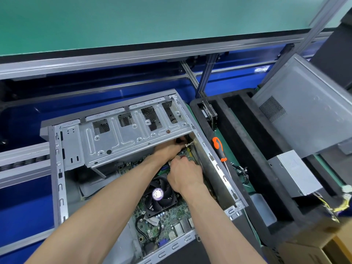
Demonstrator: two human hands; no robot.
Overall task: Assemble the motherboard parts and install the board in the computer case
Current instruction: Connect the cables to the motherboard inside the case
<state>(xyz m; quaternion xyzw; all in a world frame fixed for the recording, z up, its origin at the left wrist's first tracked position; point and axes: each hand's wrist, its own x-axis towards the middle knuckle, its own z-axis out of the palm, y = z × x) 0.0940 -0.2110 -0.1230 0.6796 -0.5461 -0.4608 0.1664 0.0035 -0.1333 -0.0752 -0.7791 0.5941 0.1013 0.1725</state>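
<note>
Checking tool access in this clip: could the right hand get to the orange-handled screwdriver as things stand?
Probably yes. The screwdriver lies uncovered on the black foam tray just outside the computer case, on the right hand's side. The hand, busy over the motherboard, would only need to lift over the case's low side wall.

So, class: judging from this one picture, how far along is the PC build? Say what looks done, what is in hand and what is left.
Done: the motherboard, with its cooler fan fitted, already lies inside the computer case. In hand: the left hand and right hand work at the board's far corner under the drive cage; what they hold is hidden. Left: the power supply, side panel and screwdriver lie outside.
</note>
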